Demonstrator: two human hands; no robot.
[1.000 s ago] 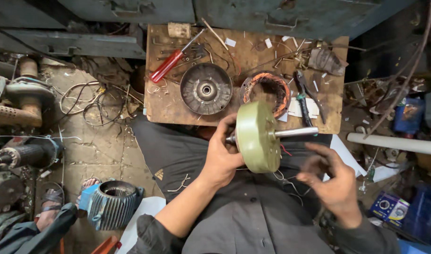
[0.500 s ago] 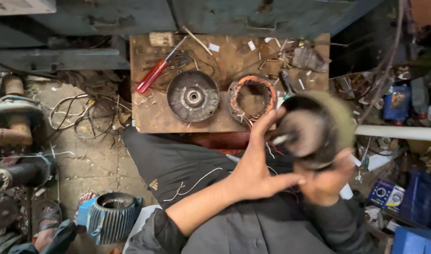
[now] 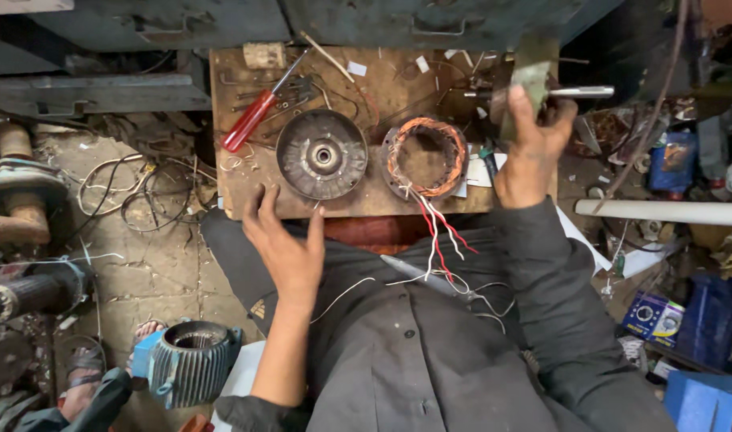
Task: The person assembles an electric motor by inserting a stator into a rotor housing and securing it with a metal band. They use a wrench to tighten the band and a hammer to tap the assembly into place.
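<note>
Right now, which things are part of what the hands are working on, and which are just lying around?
In the work:
- pale green round motor rotor with steel shaft, in the right hand
- copper-wound stator ring
- dark round metal end cover, near the open left hand
- wooden board under them

Lying about:
- red-handled screwdriver
- grey finned motor housing
- white pipe

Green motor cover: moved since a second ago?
Yes. The right hand has carried the green motor cover from over the lap to the wooden board's far right corner, beyond the copper winding.
</note>
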